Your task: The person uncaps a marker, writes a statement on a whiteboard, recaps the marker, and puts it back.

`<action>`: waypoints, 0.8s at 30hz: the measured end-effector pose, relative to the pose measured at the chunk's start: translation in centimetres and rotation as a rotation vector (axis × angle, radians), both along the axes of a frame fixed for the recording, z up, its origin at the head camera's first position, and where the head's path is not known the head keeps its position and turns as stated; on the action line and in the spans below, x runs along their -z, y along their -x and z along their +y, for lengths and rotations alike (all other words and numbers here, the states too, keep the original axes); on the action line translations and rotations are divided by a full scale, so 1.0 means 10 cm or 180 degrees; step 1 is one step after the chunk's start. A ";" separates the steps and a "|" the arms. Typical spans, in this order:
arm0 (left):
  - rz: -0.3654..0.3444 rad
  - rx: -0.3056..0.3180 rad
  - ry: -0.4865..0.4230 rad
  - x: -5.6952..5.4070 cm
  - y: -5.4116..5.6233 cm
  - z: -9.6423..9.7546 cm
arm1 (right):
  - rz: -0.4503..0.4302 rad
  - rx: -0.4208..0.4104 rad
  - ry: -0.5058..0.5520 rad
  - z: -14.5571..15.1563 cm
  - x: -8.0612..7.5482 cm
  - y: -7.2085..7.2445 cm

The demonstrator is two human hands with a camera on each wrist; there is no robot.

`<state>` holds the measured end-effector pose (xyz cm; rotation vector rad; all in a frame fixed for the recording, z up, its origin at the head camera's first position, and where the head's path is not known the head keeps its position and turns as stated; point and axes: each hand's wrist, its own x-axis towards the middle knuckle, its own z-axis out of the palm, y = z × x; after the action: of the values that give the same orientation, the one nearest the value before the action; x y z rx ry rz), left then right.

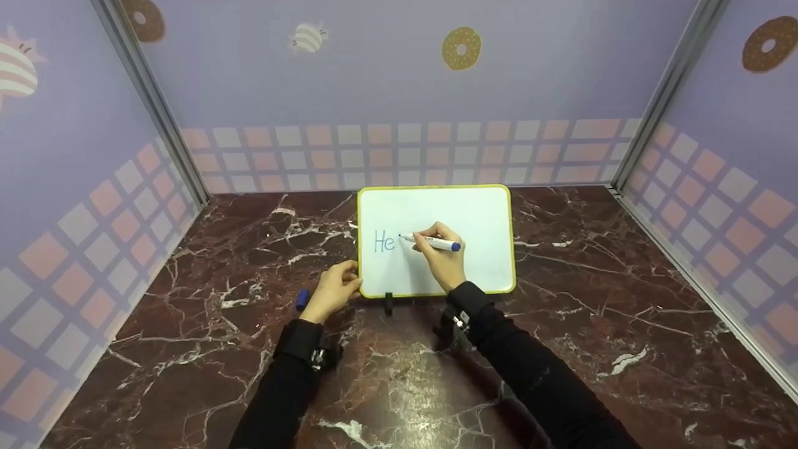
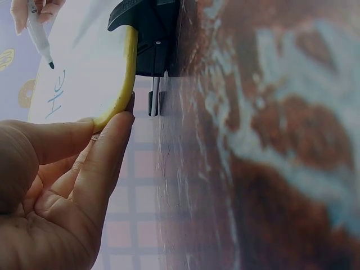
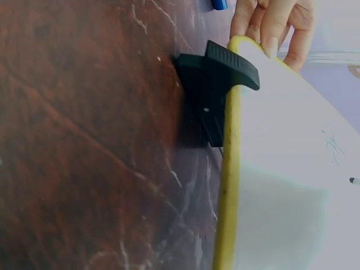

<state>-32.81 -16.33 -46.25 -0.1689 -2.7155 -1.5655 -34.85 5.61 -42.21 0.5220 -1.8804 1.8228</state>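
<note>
A whiteboard with a yellow frame leans on a black stand. Blue letters "He" are written on its left part. My right hand holds a white marker with a blue end, its dark tip at the board just right of the letters. Only the marker's tip shows in the right wrist view. With thumb and fingers, my left hand pinches the board's lower left corner, seen closely in the left wrist view.
A blue marker cap lies on the dark red marbled table, beside my left hand. Behind the board stands a lilac wall with a checked band, and side walls rise left and right. The stand's black clip hooks over the board's lower edge.
</note>
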 end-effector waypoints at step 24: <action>-0.0030 -0.0011 0.0010 -0.02 -0.01 0.01 | 0.0151 -0.0052 -0.0373 0.02 -0.01 -0.01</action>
<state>-32.67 -16.23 -46.04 -0.1571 -2.7240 -1.5653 -34.72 5.83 -42.07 0.6174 -1.9647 1.7026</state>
